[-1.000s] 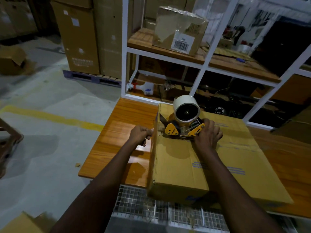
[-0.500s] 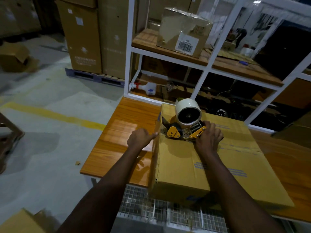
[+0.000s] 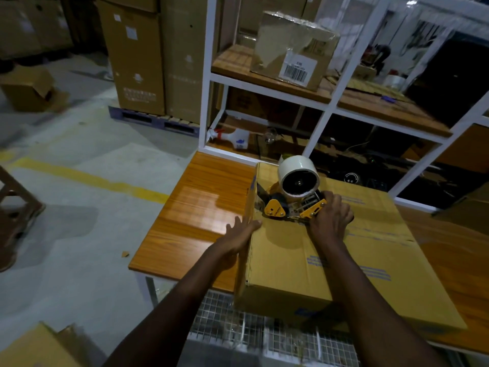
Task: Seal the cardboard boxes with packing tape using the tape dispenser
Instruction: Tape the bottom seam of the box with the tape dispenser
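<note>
A large flat cardboard box lies on the wooden table, its near end over the table's front edge. On the box's top near its far left edge sits a yellow tape dispenser carrying a white tape roll. My right hand grips the dispenser's handle. My left hand lies flat with straight fingers against the box's left side, thumb over the top edge.
A white metal shelf frame stands behind the table with a labelled box on its wooden shelf and a spray bottle below. Tall cartons stand on a pallet at the back left. A wire grid lies under the table's front.
My left hand has opened from a curled grip at the box's left edge to a flat press against its side. The dispenser and my right hand have stayed near the box's far left edge.
</note>
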